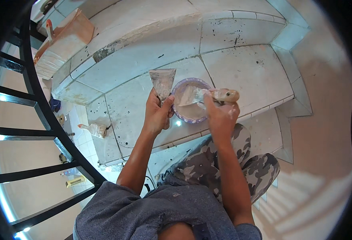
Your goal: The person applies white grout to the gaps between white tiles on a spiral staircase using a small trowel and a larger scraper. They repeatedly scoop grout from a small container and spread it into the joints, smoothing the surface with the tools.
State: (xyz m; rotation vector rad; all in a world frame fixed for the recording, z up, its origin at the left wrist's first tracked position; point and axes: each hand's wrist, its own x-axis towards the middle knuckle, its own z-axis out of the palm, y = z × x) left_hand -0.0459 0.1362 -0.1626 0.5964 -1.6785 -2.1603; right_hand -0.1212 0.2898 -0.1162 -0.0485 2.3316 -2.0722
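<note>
My left hand point(159, 111) is closed round the handle of a wide scraper point(163, 81), its smeared flat blade pointing away from me. The thumb lies against the left rim of a round bowl point(192, 121) with a purple and white patterned edge. Pale, creamy paste point(196, 113) coats the bowl's inside. From the right, my right hand point(223, 116) grips the wooden handle of a putty knife point(225, 95) with a hole near its end. That knife's paste-covered blade reaches into the bowl. White smears mark the right fingers.
A paintbrush point(94, 130) lies on the tiled step point(240, 76) at left. Black railing point(44, 104) curves along the left side. An orange-beige tub point(78, 28) with a red-tipped handle stands at the upper left. My camouflage-clad knees point(198, 160) are below the step's edge.
</note>
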